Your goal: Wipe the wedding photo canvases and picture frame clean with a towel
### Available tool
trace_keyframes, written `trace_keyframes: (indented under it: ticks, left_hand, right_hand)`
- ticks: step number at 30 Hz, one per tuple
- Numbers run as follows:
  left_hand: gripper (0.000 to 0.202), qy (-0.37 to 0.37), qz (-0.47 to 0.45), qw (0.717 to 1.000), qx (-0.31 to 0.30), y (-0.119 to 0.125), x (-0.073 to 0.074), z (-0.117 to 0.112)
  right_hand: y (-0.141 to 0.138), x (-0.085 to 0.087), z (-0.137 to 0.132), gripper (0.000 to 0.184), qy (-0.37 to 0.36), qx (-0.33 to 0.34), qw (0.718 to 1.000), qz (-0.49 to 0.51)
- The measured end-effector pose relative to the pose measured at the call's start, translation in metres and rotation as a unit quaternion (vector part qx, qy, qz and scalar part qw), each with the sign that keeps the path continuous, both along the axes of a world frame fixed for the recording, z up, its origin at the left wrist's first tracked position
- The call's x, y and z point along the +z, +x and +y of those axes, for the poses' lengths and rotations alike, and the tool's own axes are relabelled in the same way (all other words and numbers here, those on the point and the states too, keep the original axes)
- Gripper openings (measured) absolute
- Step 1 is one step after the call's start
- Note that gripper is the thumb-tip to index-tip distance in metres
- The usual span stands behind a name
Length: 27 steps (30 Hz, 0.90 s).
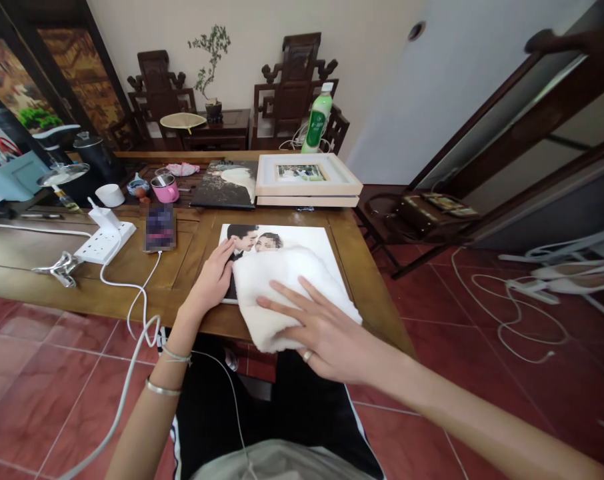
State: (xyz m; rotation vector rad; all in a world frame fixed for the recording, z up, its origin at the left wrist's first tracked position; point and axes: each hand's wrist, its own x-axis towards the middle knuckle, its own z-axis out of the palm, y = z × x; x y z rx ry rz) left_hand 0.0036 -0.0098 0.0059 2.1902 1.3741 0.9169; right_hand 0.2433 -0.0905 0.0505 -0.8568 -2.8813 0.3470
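A photo panel (327, 250) with a couple printed on it lies flat near the table's front edge. My left hand (213, 277) rests on its left side, fingers stretched out and lying flat. Over the panel's lower and right part spreads a folded white towel (282, 280), hiding much of the print. My right hand (327, 333) holds the towel from above, with its fingers spread across the cloth; a ring sits on one finger. Part of the right thumb is hidden in the towel's folds.
Behind the panel are stacked picture frames (309, 180), a dark photo board (227, 183) and a green bottle (318, 120). To the left lie a phone (159, 227), a power strip (105, 241), a pink cup (165, 189) and trailing white cables (145, 320).
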Motion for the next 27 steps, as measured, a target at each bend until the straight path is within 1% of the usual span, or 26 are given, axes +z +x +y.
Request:
trace_keyframes:
  ticks: [2,4,8,10,12,14,15,17,19,21,24,27]
  left_hand:
    - [0.047,-0.004,-0.002,1.000,0.003,0.000,0.000,0.000]
    - [0.047,-0.008,-0.002,1.000,0.007,0.000,0.000,0.000]
    - [0.047,-0.004,-0.006,1.000,0.003,-0.001,-0.002,0.001]
    - [0.047,-0.001,-0.008,1.000,-0.001,-0.001,-0.002,0.001]
    - [0.046,0.003,-0.008,1.000,0.000,0.000,-0.001,0.000]
    - [0.045,0.013,-0.009,1.000,0.006,0.001,0.000,-0.001]
    - [0.045,0.022,-0.012,1.000,0.011,0.001,0.001,-0.002]
    - [0.046,0.046,-0.027,0.998,0.024,0.001,0.003,-0.004]
    - [0.047,0.072,-0.046,0.995,0.041,0.001,0.004,-0.005]
    - [0.049,0.086,-0.057,0.993,0.057,-0.001,0.004,-0.005]
    - [0.050,0.080,-0.052,0.993,0.071,-0.002,0.003,-0.005]
    - [0.049,0.067,-0.034,0.995,0.066,-0.001,0.003,-0.005]
  right_hand:
    - [0.010,-0.002,0.002,0.054,0.012,-0.001,1.000,0.010]
    - [0.020,-0.006,0.013,0.052,0.027,-0.027,0.999,0.020]
    - [0.030,-0.012,0.052,0.056,0.052,-0.128,0.990,0.017]
    - [0.026,-0.012,0.072,0.055,0.061,-0.185,0.981,0.001]
    - [0.014,-0.011,0.086,0.054,0.064,-0.229,0.971,-0.016]
    - [-0.004,-0.008,0.092,0.054,0.058,-0.242,0.968,-0.028]
    - [-0.014,-0.007,0.092,0.055,0.054,-0.234,0.970,-0.031]
    - [-0.032,-0.006,0.085,0.055,0.044,-0.195,0.979,-0.032]
    - [-0.044,-0.006,0.073,0.055,0.039,-0.134,0.990,-0.023]
    - [-0.050,-0.006,0.058,0.054,0.035,-0.073,0.997,-0.005]
    - [-0.042,-0.007,0.036,0.054,0.019,-0.009,1.000,0.020]
    - [-0.021,-0.006,0.020,0.054,-0.002,0.024,0.999,0.043]
